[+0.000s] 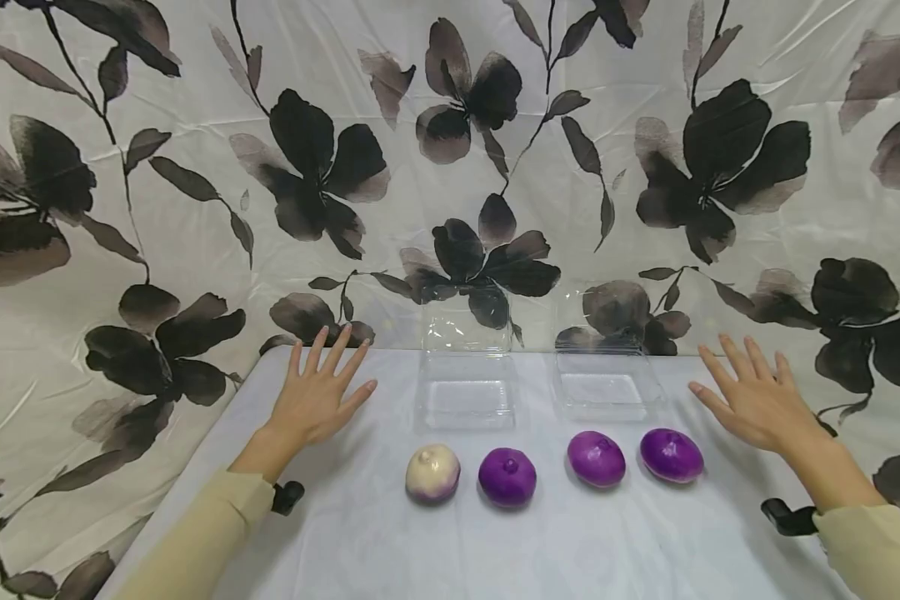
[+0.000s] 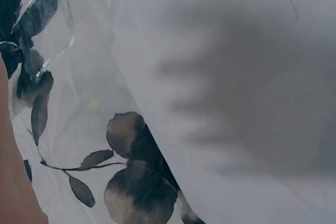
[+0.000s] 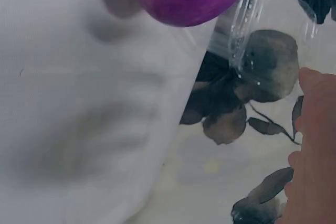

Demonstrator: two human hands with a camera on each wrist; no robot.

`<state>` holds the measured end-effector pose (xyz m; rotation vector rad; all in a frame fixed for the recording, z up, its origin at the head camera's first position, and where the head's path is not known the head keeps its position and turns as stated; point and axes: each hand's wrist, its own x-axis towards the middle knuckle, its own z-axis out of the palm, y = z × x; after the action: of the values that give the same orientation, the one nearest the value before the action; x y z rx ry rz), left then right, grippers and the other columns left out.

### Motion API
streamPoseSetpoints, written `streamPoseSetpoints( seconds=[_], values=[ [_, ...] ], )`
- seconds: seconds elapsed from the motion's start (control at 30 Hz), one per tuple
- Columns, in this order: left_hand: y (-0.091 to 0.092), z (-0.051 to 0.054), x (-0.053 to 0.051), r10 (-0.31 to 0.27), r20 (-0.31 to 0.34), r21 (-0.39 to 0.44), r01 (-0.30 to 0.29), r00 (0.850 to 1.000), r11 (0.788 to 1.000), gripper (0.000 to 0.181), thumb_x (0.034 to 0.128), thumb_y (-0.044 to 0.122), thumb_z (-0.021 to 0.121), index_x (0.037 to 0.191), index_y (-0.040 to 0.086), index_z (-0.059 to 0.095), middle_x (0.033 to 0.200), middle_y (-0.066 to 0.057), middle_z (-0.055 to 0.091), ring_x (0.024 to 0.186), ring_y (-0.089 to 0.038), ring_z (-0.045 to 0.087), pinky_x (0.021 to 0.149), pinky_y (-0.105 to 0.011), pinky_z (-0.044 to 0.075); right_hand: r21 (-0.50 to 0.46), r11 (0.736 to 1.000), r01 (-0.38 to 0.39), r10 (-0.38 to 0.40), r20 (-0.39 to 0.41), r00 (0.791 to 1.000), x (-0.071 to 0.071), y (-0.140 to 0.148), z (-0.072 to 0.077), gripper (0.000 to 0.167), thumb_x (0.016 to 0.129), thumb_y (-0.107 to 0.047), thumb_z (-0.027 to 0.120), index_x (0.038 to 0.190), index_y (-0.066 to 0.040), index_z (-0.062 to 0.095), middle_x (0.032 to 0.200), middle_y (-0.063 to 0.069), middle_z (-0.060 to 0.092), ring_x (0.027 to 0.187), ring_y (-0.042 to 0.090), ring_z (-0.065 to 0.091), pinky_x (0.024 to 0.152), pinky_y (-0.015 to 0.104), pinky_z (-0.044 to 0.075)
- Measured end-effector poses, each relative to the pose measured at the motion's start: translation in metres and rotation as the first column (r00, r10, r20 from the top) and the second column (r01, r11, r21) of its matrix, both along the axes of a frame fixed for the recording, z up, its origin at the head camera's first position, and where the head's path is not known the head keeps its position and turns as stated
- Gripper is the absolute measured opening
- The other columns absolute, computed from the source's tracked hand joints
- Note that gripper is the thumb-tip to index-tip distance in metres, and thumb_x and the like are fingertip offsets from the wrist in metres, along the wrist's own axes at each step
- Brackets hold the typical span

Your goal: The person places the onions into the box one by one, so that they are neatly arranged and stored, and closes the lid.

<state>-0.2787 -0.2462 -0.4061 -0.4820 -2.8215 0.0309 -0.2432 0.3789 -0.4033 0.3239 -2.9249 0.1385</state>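
Both hands hold nothing, their fingers spread and straight above the white-covered table. My left hand [image 1: 315, 396] is over the table's left part, left of a clear plastic clamshell box [image 1: 467, 427]. My right hand [image 1: 757, 400] is at the right side, nearest a glossy purple onion-like vegetable [image 1: 671, 456]. Left of that vegetable lie a second purple one [image 1: 596, 459], a rounder purple one [image 1: 507, 477] and a pale one with a purple base [image 1: 432, 474]. A second clear clamshell box [image 1: 611, 410] stands behind them, its lid raised like the first one's.
White cloth covers the table [image 1: 375, 542], whose back edge meets a hanging floral curtain [image 1: 592, 75]. Shadows of the hands fall on the cloth in both wrist views. Black straps with small devices [image 1: 288, 497] sit at the wrists.
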Motion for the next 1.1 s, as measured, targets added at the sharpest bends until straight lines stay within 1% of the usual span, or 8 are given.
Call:
streamPoseSetpoints(
  seconds=[0.13,0.27,0.53,0.63,0.77,0.87,1.0,1.1],
  values=[
    [0.003,-0.001,0.003,-0.027,0.008,0.026,0.026,1.0,0.999,0.073,0.1045,0.064,0.032,0.164,0.024,0.024,0.172,-0.008,0.006,0.156,-0.04,-0.002,0.122,-0.067,-0.009,0.013,1.0,-0.016,0.016,-0.004,1.0,0.003,-0.004,0.0,0.076,0.107,-0.053,0.041,0.164,-0.011,0.015,0.168,0.027,0.004,0.151,0.053,-0.006,0.116,0.071,-0.019],
    [0.005,-0.003,0.007,-0.047,0.004,0.042,0.047,0.999,0.998,0.075,0.1027,0.066,0.037,0.164,0.025,0.024,0.172,-0.007,0.009,0.156,-0.04,-0.001,0.123,-0.068,-0.004,0.048,0.997,-0.054,0.056,-0.044,0.997,0.007,-0.011,0.002,0.078,0.104,-0.052,0.051,0.163,-0.011,0.021,0.167,0.027,0.01,0.151,0.053,0.0,0.118,0.072,-0.013],
    [0.014,-0.011,0.013,-0.097,-0.06,0.119,0.104,0.993,0.987,0.074,0.1008,0.06,0.05,0.161,0.02,0.034,0.169,-0.008,0.02,0.154,-0.043,0.01,0.121,-0.071,0.009,0.078,0.99,-0.12,0.125,-0.07,0.99,0.014,-0.027,0.007,0.075,0.101,-0.047,0.059,0.158,-0.006,0.033,0.165,0.027,0.016,0.152,0.052,0.004,0.119,0.072,-0.007],
    [0.017,-0.013,0.015,-0.122,-0.081,0.149,0.134,0.989,0.98,0.074,0.1001,0.057,0.054,0.16,0.018,0.036,0.169,-0.009,0.022,0.153,-0.045,0.015,0.12,-0.071,0.014,0.076,0.985,-0.157,0.163,-0.093,0.982,0.016,-0.033,0.009,0.073,0.099,-0.042,0.064,0.156,-0.006,0.036,0.163,0.028,0.02,0.15,0.054,0.01,0.119,0.075,0.002],
    [0.019,-0.015,0.017,-0.156,-0.107,0.196,0.175,0.982,0.965,0.072,0.0997,0.053,0.057,0.159,0.016,0.038,0.167,-0.012,0.025,0.149,-0.047,0.022,0.119,-0.07,0.02,0.055,0.977,-0.206,0.211,-0.112,0.971,0.018,-0.043,0.013,0.072,0.097,-0.038,0.069,0.155,-0.006,0.04,0.16,0.029,0.025,0.146,0.056,0.021,0.114,0.077,0.019],
    [0.02,-0.017,0.017,-0.181,-0.106,0.258,0.203,0.978,0.945,0.072,0.0994,0.049,0.061,0.158,0.015,0.039,0.166,-0.013,0.026,0.148,-0.045,0.026,0.117,-0.068,0.026,0.016,0.97,-0.244,0.245,-0.109,0.963,0.019,-0.052,0.016,0.07,0.097,-0.035,0.07,0.154,-0.007,0.042,0.159,0.03,0.029,0.142,0.057,0.027,0.11,0.077,0.027],
    [0.024,-0.019,0.016,-0.205,-0.094,0.338,0.225,0.974,0.914,0.071,0.0978,0.043,0.066,0.157,0.014,0.04,0.165,-0.013,0.028,0.147,-0.042,0.03,0.114,-0.068,0.032,-0.04,0.956,-0.291,0.286,-0.095,0.953,0.02,-0.063,0.017,0.067,0.096,-0.033,0.072,0.152,-0.007,0.045,0.157,0.028,0.032,0.139,0.056,0.033,0.108,0.075,0.032],
    [0.027,-0.02,0.016,-0.207,-0.081,0.374,0.222,0.975,0.901,0.072,0.0964,0.04,0.069,0.157,0.013,0.041,0.163,-0.014,0.031,0.145,-0.042,0.032,0.113,-0.069,0.034,-0.046,0.952,-0.304,0.299,-0.085,0.95,0.022,-0.071,0.016,0.065,0.097,-0.032,0.072,0.151,-0.006,0.047,0.155,0.028,0.036,0.138,0.054,0.036,0.108,0.074,0.034]
  ],
)
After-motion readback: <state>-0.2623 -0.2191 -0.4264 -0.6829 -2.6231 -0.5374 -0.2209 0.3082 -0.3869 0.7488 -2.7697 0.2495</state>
